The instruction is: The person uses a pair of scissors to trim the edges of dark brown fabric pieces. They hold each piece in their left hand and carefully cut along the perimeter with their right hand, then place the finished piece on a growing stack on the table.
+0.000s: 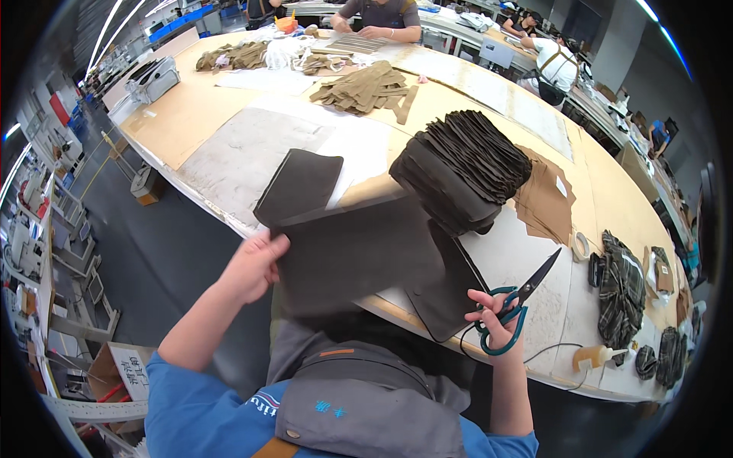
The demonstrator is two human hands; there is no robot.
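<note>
My left hand [256,266] pinches the near left corner of a dark brown fabric panel [359,248], lifted over the table edge and smeared by motion. In my right hand [495,314] is a pair of scissors [528,288] with green handles; the blades point up and away to the right. Behind the lifted panel, a smaller stack of dark panels [301,182] lies at its left. A tall, fanned pile of dark pieces [462,168] stands beyond it to the right. Another dark panel [443,294] lies at the table edge, partly covered by the lifted one.
Brown sheets [544,197] lie beside the tall pile, with a tape roll [581,246] nearby. Checked fabric bundles [620,290] and a glue bottle [597,356] sit at the right. Olive strips [363,88] lie farther back. A person [382,19] works across the table [447,70].
</note>
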